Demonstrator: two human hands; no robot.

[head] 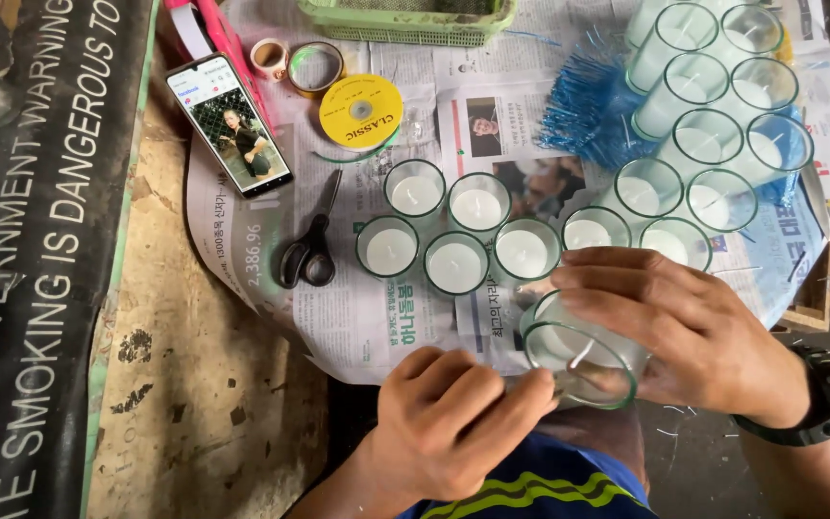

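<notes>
Left hand (pixel 458 418) pinches shut at rim of tilted candle glass (pixel 578 356), right hand (pixel 689 332) wrapped around it, off newspaper's (pixel 357 317) near edge; best keep glass steady; scissors (pixel 311 248), candle rows (pixel 477 235) beyond.

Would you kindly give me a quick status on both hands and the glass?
Right hand gripping candle glass, tilted toward the person. Left hand pinching at its rim. Filled candle glasses close behind on newspaper; nothing blocking.
</notes>
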